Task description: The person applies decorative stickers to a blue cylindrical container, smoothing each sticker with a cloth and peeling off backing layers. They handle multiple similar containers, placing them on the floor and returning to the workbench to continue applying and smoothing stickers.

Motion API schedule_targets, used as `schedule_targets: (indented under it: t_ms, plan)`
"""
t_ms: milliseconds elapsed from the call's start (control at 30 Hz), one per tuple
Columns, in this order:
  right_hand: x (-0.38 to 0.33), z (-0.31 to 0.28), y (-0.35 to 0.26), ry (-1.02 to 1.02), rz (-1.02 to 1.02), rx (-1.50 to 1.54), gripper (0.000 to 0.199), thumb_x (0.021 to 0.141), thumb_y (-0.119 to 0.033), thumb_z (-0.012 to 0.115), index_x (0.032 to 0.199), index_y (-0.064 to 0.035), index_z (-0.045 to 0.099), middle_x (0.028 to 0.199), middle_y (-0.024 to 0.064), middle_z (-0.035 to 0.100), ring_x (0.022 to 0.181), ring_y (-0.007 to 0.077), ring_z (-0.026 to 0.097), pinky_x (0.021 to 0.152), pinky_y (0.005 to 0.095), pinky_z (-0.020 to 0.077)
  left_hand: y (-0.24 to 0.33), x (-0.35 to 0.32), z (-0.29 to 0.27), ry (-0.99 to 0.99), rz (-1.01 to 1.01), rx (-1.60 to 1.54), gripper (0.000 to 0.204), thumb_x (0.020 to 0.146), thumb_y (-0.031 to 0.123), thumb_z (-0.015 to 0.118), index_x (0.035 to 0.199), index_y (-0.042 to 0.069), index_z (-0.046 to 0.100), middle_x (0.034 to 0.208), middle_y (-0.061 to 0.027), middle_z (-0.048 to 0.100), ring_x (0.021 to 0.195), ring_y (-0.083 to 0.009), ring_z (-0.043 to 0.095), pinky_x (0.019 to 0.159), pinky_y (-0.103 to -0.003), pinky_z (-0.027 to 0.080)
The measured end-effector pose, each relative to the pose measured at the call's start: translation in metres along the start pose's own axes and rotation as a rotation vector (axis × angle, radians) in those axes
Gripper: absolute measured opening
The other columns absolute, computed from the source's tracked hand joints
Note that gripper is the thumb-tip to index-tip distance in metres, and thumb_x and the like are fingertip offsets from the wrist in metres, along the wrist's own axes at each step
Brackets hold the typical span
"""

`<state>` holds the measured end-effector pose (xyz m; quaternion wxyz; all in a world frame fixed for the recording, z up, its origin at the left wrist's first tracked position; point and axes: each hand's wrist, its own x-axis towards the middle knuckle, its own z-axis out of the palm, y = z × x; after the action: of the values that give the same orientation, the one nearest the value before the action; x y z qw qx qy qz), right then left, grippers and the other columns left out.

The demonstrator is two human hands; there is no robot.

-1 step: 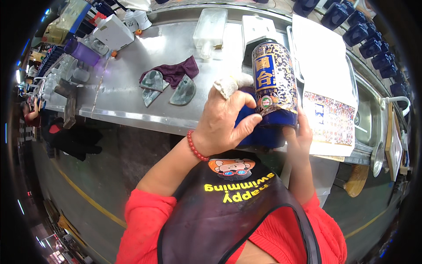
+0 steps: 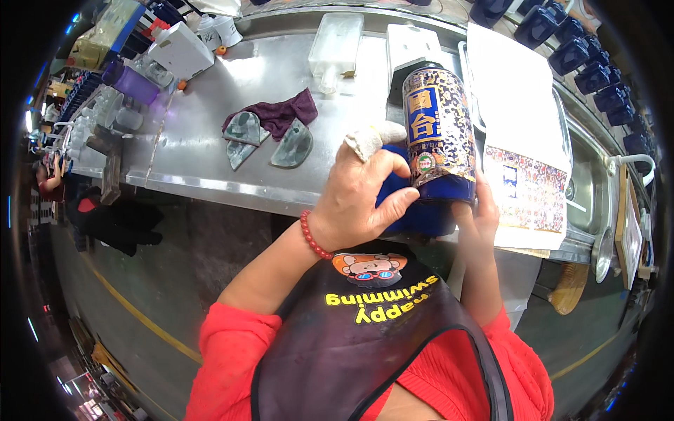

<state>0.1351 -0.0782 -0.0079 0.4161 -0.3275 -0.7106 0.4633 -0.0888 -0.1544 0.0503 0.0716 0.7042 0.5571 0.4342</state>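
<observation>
A dark blue bottle (image 2: pixel 441 130) with a patterned gold, blue and white label lies tilted at the bench edge, its base toward me. My right hand (image 2: pixel 479 210) holds it near the base, fingers along its right side and thumb below. Beside its left lower side is my left hand (image 2: pixel 361 186), thumb and forefinger apart, with a whitish cloth wrap (image 2: pixel 364 143) on one finger. The label's lower edge looks uneven near my left thumb. Another dark blue surface (image 2: pixel 428 219) shows beneath the bottle, partly hidden.
On the metal bench (image 2: pixel 196 140) lie flat green-grey scrapers (image 2: pixel 293 146), a purple cloth (image 2: pixel 298 109) and a clear bottle (image 2: pixel 337 45). Patterned label sheets (image 2: pixel 526 189) lie right, before a sink (image 2: pixel 597 189). Blue jars (image 2: pixel 537 27) stand far right; a purple cup (image 2: pixel 132 83) is left.
My left thumb has drawn slightly away from the label's lower edge. The bottle and my right hand look unmoved.
</observation>
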Motion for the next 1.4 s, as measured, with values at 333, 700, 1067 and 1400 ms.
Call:
schedule_targets:
  t_ms: [333,700,1067,1400]
  plan:
    - [0.0,-0.003,0.001,-0.032,0.042,-0.081,0.062,0.094,-0.022,0.073,0.144,0.0068,0.049,0.125,0.0206,0.066,0.115,0.0265,0.064,0.099,0.0361,0.0481,0.004,0.005,0.007,0.062,0.086,0.027,0.024,0.087,0.016,0.072,0.107,0.007,0.064,0.126,-0.0203,0.059,0.116,-0.0393,0.051,0.101,-0.048,0.038]
    - [0.004,0.015,0.003,-0.017,-0.331,-0.431,0.084,0.076,-0.011,0.084,0.146,0.0097,0.042,0.138,0.0313,0.054,0.123,0.0488,0.054,0.104,0.0509,0.0443,0.003,0.028,0.0,-0.235,0.269,0.394,0.017,0.083,0.013,0.066,0.097,0.004,0.061,0.11,-0.0181,0.063,0.102,-0.0338,0.055,0.087,-0.043,0.048]
    - [0.004,0.016,0.005,-0.054,-0.34,-0.484,0.086,0.075,-0.011,0.085,0.146,0.01,0.042,0.14,0.0324,0.052,0.124,0.0496,0.053,0.105,0.0523,0.044,-0.007,0.032,0.005,-0.172,0.299,0.436,0.016,0.082,0.014,0.064,0.095,0.005,0.061,0.108,-0.0159,0.064,0.099,-0.0317,0.057,0.083,-0.044,0.048]
    - [0.003,0.016,0.008,-0.049,-0.322,-0.426,0.08,0.079,-0.009,0.08,0.147,0.0084,0.042,0.142,0.0309,0.052,0.128,0.0479,0.051,0.109,0.052,0.0405,-0.003,0.05,-0.001,-0.388,0.463,0.522,0.028,0.087,0.02,0.058,0.108,0.005,0.068,0.117,-0.0124,0.063,0.117,-0.0299,0.053,0.096,-0.043,0.044]
